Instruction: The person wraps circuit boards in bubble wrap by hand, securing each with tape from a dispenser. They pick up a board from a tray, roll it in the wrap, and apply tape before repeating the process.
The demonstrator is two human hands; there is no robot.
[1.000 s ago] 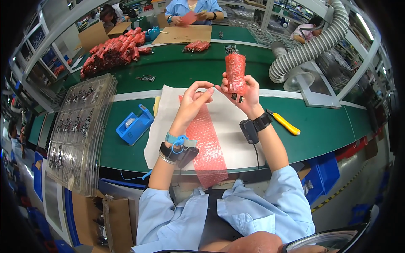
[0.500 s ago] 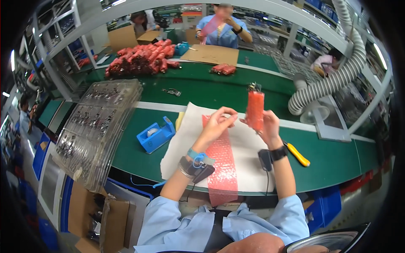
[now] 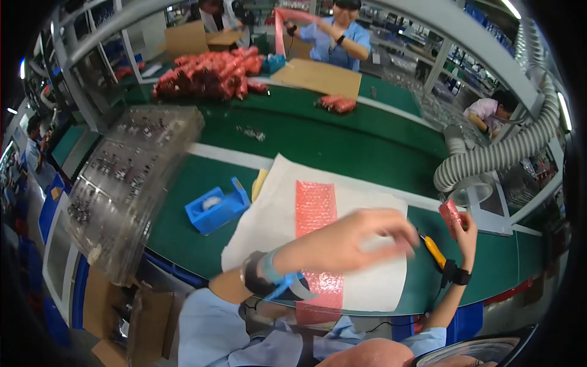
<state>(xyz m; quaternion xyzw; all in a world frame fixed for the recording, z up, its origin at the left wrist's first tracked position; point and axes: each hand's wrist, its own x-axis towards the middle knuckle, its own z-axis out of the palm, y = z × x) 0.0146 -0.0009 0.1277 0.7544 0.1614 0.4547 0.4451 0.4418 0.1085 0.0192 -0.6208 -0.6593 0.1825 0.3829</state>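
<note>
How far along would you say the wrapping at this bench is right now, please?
Done: the right hand holds a pink wrapped bundle out to the side. In hand: the blurred left hand reaches over the pink bubble-wrap strip, which lies flat on the white sheet. Left: nothing lies on that strip yet, and parts fill the stacked clear trays.

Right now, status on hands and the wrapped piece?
Right hand holds pink bubble-wrapped bundle, out right. Left hand open, blurred, above pink bubble-wrap strip.

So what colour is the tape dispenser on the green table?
Blue. The tape dispenser shows best in the head view, left of the white sheet.
</note>
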